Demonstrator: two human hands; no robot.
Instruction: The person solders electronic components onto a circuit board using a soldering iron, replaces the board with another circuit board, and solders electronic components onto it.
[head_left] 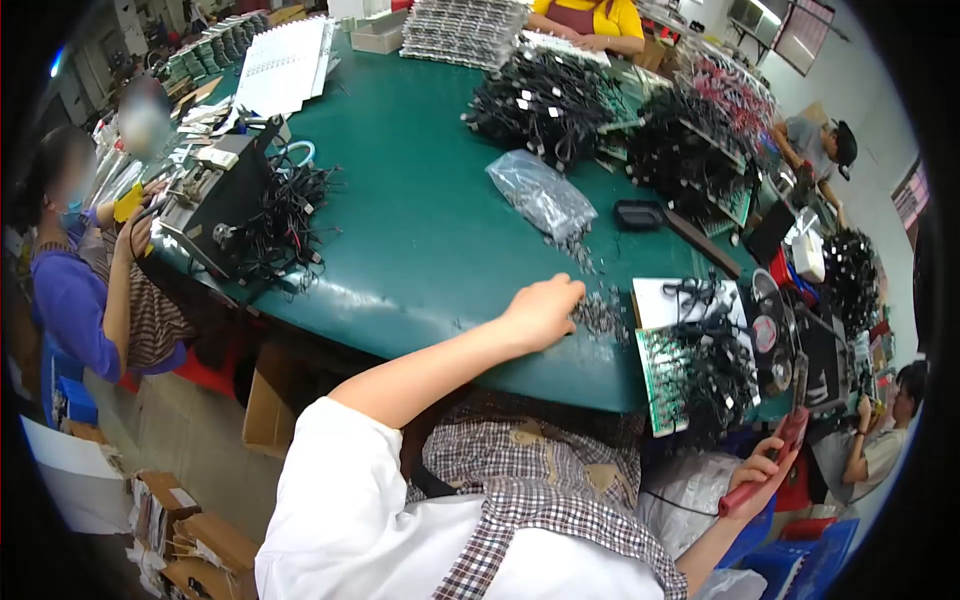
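Note:
My left hand (545, 312) reaches over the green table with its fingers bent together at the edge of a loose pile of small grey metal parts (600, 316). Whatever its fingertips pinch is too small to make out. At the lower right, my right hand (758, 478) is wrapped round a red-handled soldering gun (785, 447), its narrow end pointing up. Between the hands lies a green circuit board panel (662, 380) at the table's front edge, with black cables (718, 370) heaped on it. A clear plastic bag (540, 192) lies beyond the pile, more parts spilling from its mouth.
A black tray with a brown handle (690, 235) lies right of the bag. Large bundles of black cables (545, 105) stand at the back. A reel (770, 330) is at the right. Co-workers sit around the table, one at the left beside a dark machine (225, 205).

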